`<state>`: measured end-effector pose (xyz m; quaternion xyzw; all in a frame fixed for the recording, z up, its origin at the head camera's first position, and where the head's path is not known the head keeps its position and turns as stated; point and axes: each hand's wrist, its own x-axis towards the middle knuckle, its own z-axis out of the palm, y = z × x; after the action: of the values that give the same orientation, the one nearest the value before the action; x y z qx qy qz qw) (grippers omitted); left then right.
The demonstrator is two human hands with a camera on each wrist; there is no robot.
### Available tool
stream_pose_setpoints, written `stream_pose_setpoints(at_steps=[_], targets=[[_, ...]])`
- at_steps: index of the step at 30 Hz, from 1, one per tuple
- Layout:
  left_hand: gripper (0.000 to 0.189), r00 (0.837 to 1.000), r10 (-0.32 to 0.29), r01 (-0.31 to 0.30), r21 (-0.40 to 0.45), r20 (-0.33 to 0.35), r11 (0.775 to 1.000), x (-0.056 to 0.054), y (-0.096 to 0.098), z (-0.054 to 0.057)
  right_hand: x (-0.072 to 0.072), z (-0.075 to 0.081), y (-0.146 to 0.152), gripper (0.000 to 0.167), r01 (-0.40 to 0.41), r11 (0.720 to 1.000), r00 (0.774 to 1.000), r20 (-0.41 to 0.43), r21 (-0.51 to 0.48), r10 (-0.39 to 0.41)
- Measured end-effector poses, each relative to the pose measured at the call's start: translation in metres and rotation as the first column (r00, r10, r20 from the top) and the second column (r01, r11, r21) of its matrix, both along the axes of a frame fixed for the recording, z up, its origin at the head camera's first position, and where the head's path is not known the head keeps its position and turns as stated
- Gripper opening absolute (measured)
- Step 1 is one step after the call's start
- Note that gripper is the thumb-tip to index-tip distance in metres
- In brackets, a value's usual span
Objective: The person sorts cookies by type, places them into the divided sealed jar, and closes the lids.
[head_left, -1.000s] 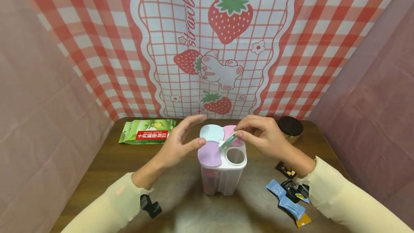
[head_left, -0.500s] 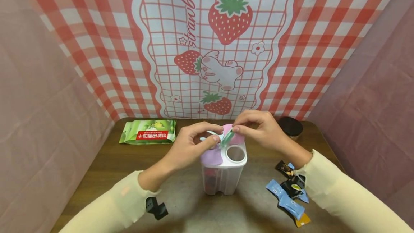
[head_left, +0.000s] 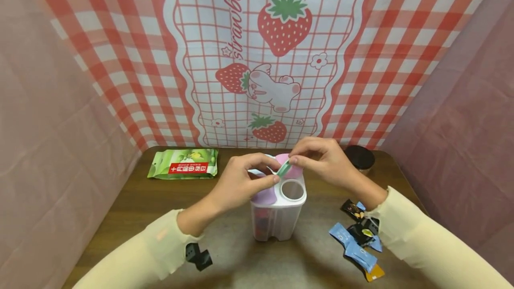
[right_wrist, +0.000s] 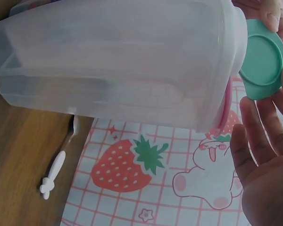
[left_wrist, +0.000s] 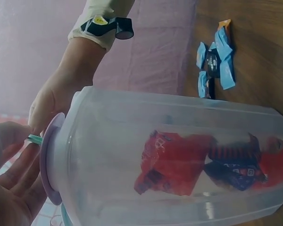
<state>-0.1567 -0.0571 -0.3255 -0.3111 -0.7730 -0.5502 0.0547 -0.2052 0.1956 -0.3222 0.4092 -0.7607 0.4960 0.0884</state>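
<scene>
A clear plastic container (head_left: 279,222) with a white top stands at mid-table, wrapped sweets (left_wrist: 174,165) visible through its wall. Its green lid (right_wrist: 262,61) is tilted up beside a round opening (head_left: 292,190). My right hand (head_left: 325,162) pinches the outer edge of this lid between thumb and finger. The opposite side of it is pinched by my left hand (head_left: 238,179), which reaches over the purple lid (head_left: 266,196). Behind the raised lid, the pink lid (head_left: 296,172) lies flat. Most of the light blue lid is hidden by my left hand.
At the back left lies a green snack packet (head_left: 188,164). A dark-lidded jar (head_left: 360,157) stands back right, partly behind my right hand. Small wrapped packets (head_left: 357,246) lie right of the container. The right wrist view shows a white-handled spoon (right_wrist: 56,169) on the table.
My left hand has come in from the left over the container top and now grips the green lid too. My right hand keeps its hold, and the lid stays raised.
</scene>
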Motion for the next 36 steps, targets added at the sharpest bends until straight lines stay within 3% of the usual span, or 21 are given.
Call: stream_pose_setpoints(at_steps=[4, 11, 18, 27, 30, 36], targets=[[0.020, 1.000, 0.015, -0.015, -0.021, -0.015, 1.000, 0.001, 0.000, 0.001, 0.002, 0.000, 0.009, 0.015, 0.041, 0.999, 0.999, 0.028, 0.036, -0.042], [0.020, 0.999, 0.033, -0.033, -0.025, -0.008, 0.999, 0.003, 0.000, 0.000, 0.005, -0.014, 0.048, 0.016, 0.207, 0.970, 0.975, 0.058, 0.129, -0.216], [0.019, 1.000, 0.026, -0.026, -0.015, -0.004, 1.000, 0.002, 0.000, -0.002, 0.005, -0.046, 0.110, 0.015, 0.351, 0.885, 0.912, 0.105, 0.305, -0.398], [0.019, 1.000, 0.025, -0.025, -0.004, 0.010, 1.000, 0.002, -0.003, -0.002, 0.005, -0.099, 0.177, 0.023, 0.420, 0.780, 0.838, 0.132, 0.464, -0.529], [0.020, 1.000, 0.019, -0.019, 0.003, 0.014, 1.000, 0.002, -0.003, -0.001, 0.006, -0.111, 0.193, 0.026, 0.393, 0.776, 0.834, 0.165, 0.492, -0.527], [0.021, 1.000, -0.002, 0.001, 0.016, 0.023, 1.000, 0.000, -0.002, -0.001, 0.006, -0.135, 0.217, 0.035, 0.304, 0.822, 0.848, 0.255, 0.482, -0.464]])
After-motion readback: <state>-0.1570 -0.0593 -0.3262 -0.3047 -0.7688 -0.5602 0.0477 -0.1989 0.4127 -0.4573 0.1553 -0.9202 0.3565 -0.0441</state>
